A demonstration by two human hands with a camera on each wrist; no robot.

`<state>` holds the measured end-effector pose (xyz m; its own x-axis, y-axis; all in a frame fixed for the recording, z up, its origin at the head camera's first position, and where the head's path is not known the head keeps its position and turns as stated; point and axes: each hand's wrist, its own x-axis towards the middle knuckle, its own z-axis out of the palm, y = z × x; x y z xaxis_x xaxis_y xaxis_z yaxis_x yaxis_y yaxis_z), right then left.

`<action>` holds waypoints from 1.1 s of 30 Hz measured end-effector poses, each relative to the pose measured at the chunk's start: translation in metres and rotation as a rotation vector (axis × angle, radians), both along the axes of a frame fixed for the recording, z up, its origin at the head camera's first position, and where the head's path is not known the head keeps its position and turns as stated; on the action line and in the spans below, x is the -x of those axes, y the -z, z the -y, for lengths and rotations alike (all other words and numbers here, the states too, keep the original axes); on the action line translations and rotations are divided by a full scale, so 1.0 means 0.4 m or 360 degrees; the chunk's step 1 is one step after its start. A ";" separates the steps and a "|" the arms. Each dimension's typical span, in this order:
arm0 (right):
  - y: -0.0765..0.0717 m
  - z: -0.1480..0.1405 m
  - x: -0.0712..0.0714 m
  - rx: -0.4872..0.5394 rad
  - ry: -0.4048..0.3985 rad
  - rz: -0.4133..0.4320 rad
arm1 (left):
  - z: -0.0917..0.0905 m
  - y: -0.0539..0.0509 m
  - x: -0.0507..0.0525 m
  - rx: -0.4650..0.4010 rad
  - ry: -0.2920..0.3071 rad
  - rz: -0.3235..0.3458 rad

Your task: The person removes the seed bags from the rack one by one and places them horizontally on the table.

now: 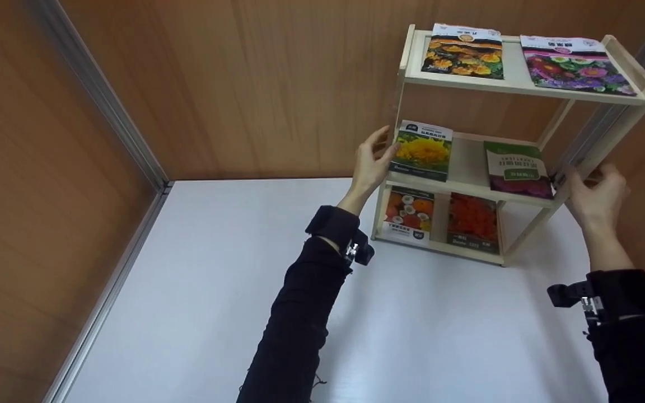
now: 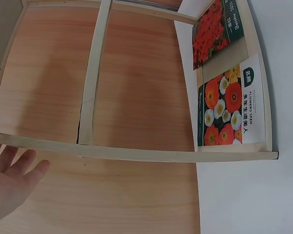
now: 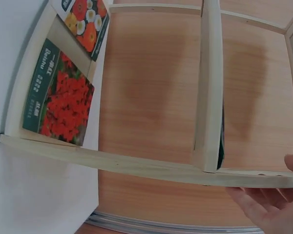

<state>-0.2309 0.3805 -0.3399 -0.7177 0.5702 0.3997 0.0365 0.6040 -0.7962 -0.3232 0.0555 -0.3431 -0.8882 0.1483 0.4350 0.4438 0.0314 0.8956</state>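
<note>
A pale wooden three-tier rack (image 1: pixel 445 250) is at the back right of the white table, with two seed packets on each tier. My left hand (image 1: pixel 370 168) grips its left upright, the thumb beside the yellow-flower seed packet (image 1: pixel 422 151). On the other side, my right hand (image 1: pixel 599 196) holds the right upright near the green and purple seed packet (image 1: pixel 518 168). Orange-flower (image 1: pixel 464 51) and pink-flower (image 1: pixel 577 66) packets lie on the top tier. The bottom tier bears a poppy packet (image 2: pixel 223 107) and a red-flower packet (image 3: pixel 66 100).
Wood-grain panels (image 1: pixel 277 89) stand behind the white table (image 1: pixel 216 280) and at both sides. A metal rail (image 1: pixel 110 106) runs down the left corner. The rack is close to the back and right panels.
</note>
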 end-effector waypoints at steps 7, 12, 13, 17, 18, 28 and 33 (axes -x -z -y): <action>0.013 -0.004 -0.003 0.0002 0.0050 -0.0141 | -0.008 -0.004 0.004 -0.0025 -0.0061 -0.0002; 0.013 0.001 -0.002 -0.0059 0.0073 -0.0122 | -0.008 -0.005 0.007 0.0029 -0.0135 -0.0080; 0.012 0.003 -0.001 -0.0078 0.0075 -0.0113 | -0.008 -0.006 0.007 0.0032 -0.0147 -0.0101; 0.010 0.008 0.001 -0.0138 0.0088 -0.0089 | -0.009 -0.006 0.008 0.0033 -0.0176 -0.0147; 0.010 0.010 0.001 -0.0154 0.0091 -0.0091 | -0.009 -0.006 0.008 0.0031 -0.0180 -0.0147; 0.010 0.003 -0.007 -0.0200 0.0081 -0.0130 | -0.020 -0.005 0.012 0.0046 -0.0166 -0.0182; 0.014 0.014 0.003 -0.0221 0.0072 -0.0169 | -0.006 -0.003 0.014 0.0047 -0.0162 -0.0194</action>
<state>-0.2320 0.3749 -0.3454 -0.6419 0.5353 0.5490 -0.0136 0.7079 -0.7062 -0.3289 0.0578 -0.3419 -0.8400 0.0742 0.5374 0.5425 0.1072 0.8332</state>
